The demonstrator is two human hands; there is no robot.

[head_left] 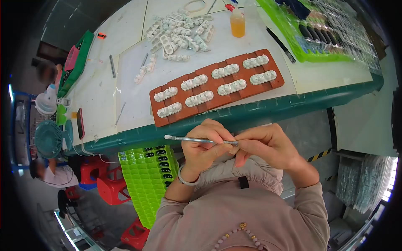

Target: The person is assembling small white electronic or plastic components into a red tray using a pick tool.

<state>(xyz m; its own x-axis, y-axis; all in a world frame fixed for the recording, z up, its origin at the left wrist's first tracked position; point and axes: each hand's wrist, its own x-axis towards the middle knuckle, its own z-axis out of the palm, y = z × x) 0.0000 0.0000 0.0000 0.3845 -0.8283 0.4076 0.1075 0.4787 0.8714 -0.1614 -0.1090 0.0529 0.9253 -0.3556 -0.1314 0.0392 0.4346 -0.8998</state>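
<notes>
Just beyond the table's front edge, over my lap, both hands meet at a slim silver metal rod (197,139) with a whitish tip pointing left. My left hand (205,144) is closed around its middle. The fingers of my right hand (270,144) pinch together at its right end; whether they hold a further small piece there is hidden. Ahead of my hands lies a reddish-brown block (206,109) bearing two rows of white bumpy oblong pieces (199,98). Behind it is a heap of similar white pieces (178,37).
A bottle of orange liquid (237,25) stands behind the block. At far right lies a bright green tray (289,42) with packed parts. Thin metal rods (112,66) and a phone (80,123) lie left. Below are green stacked trays (140,180) and red stools (111,190).
</notes>
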